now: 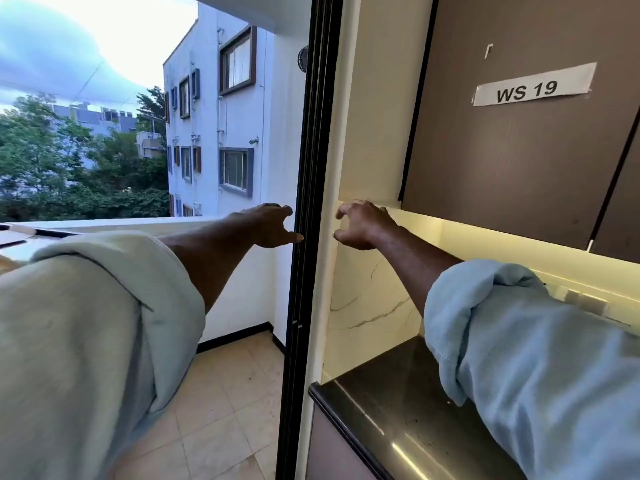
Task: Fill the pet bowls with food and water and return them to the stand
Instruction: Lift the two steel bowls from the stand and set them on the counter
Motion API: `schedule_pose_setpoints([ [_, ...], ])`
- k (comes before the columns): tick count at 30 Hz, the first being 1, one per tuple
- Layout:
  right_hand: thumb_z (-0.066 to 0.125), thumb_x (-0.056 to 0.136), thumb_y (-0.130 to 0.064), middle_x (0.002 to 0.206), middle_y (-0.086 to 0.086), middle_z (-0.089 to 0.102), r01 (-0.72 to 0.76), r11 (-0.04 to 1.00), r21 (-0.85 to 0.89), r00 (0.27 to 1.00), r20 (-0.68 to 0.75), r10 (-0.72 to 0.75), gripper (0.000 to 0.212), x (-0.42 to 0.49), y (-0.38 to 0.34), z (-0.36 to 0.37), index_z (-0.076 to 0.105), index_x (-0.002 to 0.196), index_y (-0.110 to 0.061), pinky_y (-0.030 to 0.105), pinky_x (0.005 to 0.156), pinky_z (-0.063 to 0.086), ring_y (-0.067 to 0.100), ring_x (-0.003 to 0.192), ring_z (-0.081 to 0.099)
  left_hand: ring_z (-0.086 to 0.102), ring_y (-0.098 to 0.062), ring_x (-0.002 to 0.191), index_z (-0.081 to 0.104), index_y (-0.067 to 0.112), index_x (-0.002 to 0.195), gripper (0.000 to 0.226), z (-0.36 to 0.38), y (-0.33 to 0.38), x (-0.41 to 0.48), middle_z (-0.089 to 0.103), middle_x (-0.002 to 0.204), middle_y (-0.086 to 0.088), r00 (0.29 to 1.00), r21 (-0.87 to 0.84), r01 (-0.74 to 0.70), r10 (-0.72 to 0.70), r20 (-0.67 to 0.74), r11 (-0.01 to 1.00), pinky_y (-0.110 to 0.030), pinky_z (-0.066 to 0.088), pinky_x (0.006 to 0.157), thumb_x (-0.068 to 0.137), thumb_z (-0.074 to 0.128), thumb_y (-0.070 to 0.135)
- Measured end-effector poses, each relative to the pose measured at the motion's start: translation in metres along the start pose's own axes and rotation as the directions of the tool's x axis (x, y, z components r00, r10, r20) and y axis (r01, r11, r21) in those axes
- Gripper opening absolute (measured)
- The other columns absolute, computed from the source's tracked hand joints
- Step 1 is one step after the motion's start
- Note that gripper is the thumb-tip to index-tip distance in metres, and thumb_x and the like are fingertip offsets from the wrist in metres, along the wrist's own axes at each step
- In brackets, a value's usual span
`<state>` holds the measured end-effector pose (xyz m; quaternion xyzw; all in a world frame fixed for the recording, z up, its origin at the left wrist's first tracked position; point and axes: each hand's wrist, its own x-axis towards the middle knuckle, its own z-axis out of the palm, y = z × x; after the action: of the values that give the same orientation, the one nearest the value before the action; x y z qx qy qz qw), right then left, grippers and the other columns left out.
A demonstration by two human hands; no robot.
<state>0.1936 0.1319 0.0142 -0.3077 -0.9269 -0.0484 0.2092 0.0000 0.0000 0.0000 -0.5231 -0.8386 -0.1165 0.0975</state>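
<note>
Two hands, both empty. Left hand (270, 225): fingers straight and relaxed, tip of one at the black door frame (308, 161), on the balcony side. Right hand (362, 226): fingers half-curled, apart from the thumb, gripping nothing; it hangs above the dark countertop (391, 396), below a brown cabinet (502, 161) labelled WS 19. Pet bowls and stand: not in view.
</note>
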Motion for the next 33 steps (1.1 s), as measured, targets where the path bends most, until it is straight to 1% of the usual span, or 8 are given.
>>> schedule_pose_setpoints([
  [4,0.064,0.090,-0.045,0.128,-0.002,0.071,0.076,0.997,0.015,0.996,-0.055,-0.075,0.038,-0.017,-0.008,0.024,0.070,0.124,-0.027,0.047,0.106,0.039,0.025,0.122,0.063,0.055,-0.032,0.132,0.057,0.019,0.143,0.075,0.027,-0.004,-0.019,0.065,0.138,-0.011,0.998,-0.081,0.042,-0.038,0.050,0.996,-0.043,0.048,0.107,0.090,0.063,0.071],
  [9,0.064,0.089,-0.040,0.108,-0.007,0.075,0.112,0.991,0.073,0.993,-0.054,-0.108,0.025,-0.049,-0.014,0.070,0.073,0.108,-0.026,0.047,0.103,0.038,0.022,0.105,0.069,0.059,-0.031,0.122,0.072,0.018,0.120,0.054,0.090,-0.021,-0.052,0.070,0.124,-0.012,0.990,-0.144,0.074,-0.055,0.132,0.987,-0.034,0.046,0.093,0.092,0.067,0.063],
  [13,0.063,0.088,-0.041,0.104,-0.007,0.078,0.131,0.980,0.148,0.991,-0.021,-0.129,0.025,-0.077,-0.018,0.123,0.074,0.104,-0.026,0.046,0.101,0.044,0.021,0.101,0.072,0.062,-0.030,0.108,0.071,0.023,0.094,0.030,0.144,-0.027,-0.088,0.067,0.109,-0.011,0.975,-0.207,0.137,-0.095,0.200,0.969,-0.026,0.042,0.082,0.091,0.073,0.053],
  [16,0.065,0.087,-0.040,0.100,-0.005,0.078,0.140,0.968,0.211,0.989,0.023,-0.148,0.024,-0.103,-0.022,0.163,0.076,0.101,-0.024,0.043,0.098,0.052,0.022,0.096,0.074,0.064,-0.028,0.095,0.063,0.028,0.084,0.029,0.179,-0.029,-0.116,0.066,0.104,-0.007,0.961,-0.214,0.175,-0.119,0.248,0.961,-0.031,0.051,0.078,0.091,0.070,0.055],
  [22,0.064,0.084,-0.041,0.100,-0.006,0.078,0.067,0.959,0.276,0.963,0.235,-0.135,0.025,-0.155,-0.025,0.239,0.076,0.101,-0.027,0.040,0.088,0.060,0.020,0.091,0.074,0.065,-0.026,0.096,0.070,0.029,0.098,0.038,0.235,-0.030,-0.167,0.068,0.106,-0.002,0.918,-0.181,0.269,-0.195,0.344,0.946,-0.040,0.060,0.087,0.086,0.067,0.065],
  [25,0.066,0.085,-0.039,0.096,-0.007,0.075,0.035,0.957,0.288,0.935,0.328,-0.133,0.019,-0.177,-0.024,0.263,0.074,0.097,-0.027,0.035,0.078,0.060,0.019,0.088,0.072,0.064,-0.025,0.097,0.067,0.030,0.096,0.036,0.261,-0.027,-0.188,0.069,0.109,-0.002,0.883,-0.163,0.310,-0.220,0.415,0.937,-0.037,0.058,0.085,0.088,0.067,0.065],
  [29,0.068,0.086,-0.038,0.101,-0.007,0.076,-0.006,0.943,0.334,0.903,0.407,-0.138,0.020,-0.205,-0.021,0.299,0.075,0.100,-0.026,0.038,0.082,0.062,0.017,0.091,0.072,0.060,-0.024,0.097,0.067,0.026,0.103,0.037,0.297,-0.026,-0.214,0.066,0.114,-0.003,0.828,-0.149,0.384,-0.268,0.493,0.911,-0.031,0.047,0.077,0.091,0.066,0.062],
  [33,0.067,0.089,-0.040,0.103,-0.006,0.075,-0.036,0.939,0.342,0.859,0.491,-0.146,0.021,-0.231,-0.018,0.333,0.075,0.103,-0.026,0.035,0.082,0.060,0.018,0.092,0.070,0.059,-0.025,0.097,0.068,0.023,0.110,0.041,0.328,-0.025,-0.242,0.065,0.112,-0.004,0.781,-0.151,0.447,-0.302,0.547,0.882,-0.031,0.045,0.078,0.093,0.064,0.060],
])
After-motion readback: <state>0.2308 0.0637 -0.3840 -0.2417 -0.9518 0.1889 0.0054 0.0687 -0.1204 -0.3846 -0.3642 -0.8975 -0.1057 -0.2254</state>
